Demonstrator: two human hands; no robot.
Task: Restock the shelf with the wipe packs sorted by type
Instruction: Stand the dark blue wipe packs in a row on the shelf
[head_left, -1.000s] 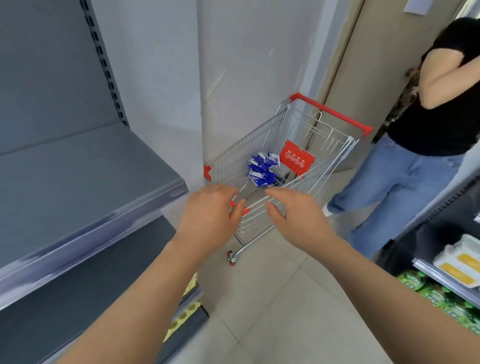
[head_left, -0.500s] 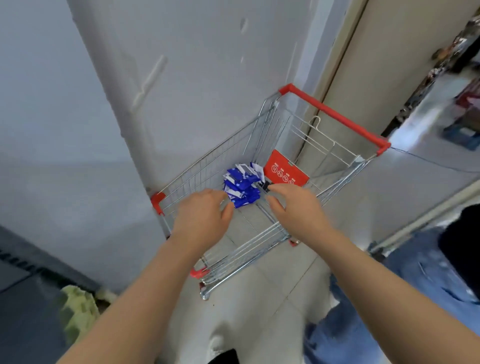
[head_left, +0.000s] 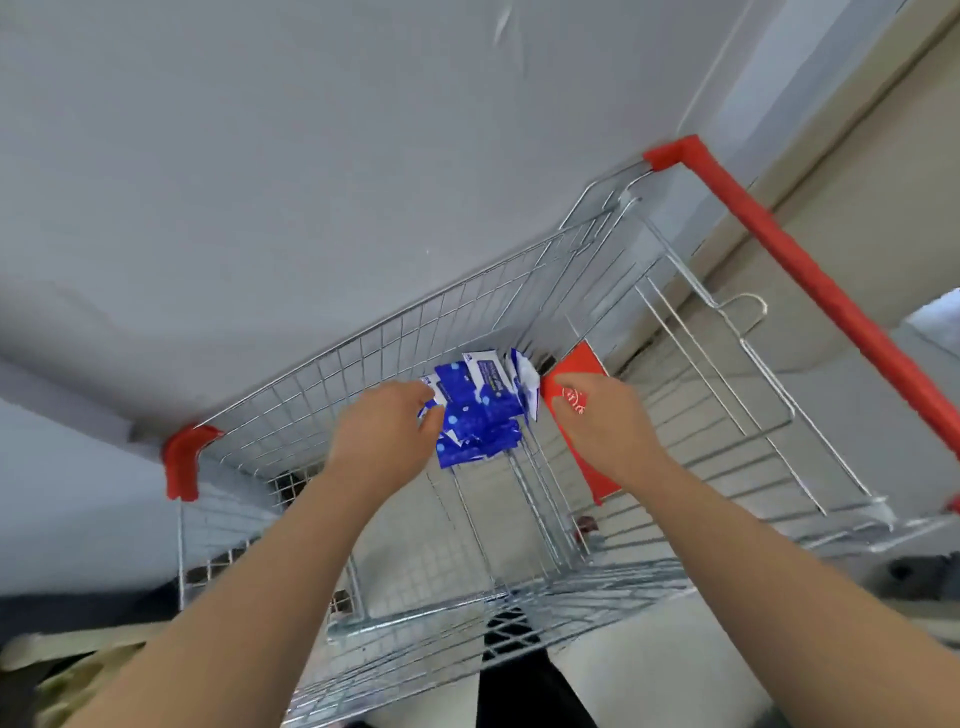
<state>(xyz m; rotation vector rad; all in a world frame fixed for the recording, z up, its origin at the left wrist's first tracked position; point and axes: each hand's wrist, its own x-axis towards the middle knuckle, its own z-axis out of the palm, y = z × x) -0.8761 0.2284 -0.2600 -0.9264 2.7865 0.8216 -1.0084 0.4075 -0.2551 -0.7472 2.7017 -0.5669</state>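
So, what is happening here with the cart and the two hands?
A person leans over a silver wire shopping cart with a red handle and reaches in with both hands. The left hand appears to pinch the edge of one of the blue-and-white wipe packs piled at the far end of the basket. The right hand hangs open beside the pile, in front of a red sign panel. No pack is out yet; no shelf is in view.

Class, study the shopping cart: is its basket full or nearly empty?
Nearly empty. Only one small heap of blue wipe packs lies in the cart; the rest of its wire floor shows bare.
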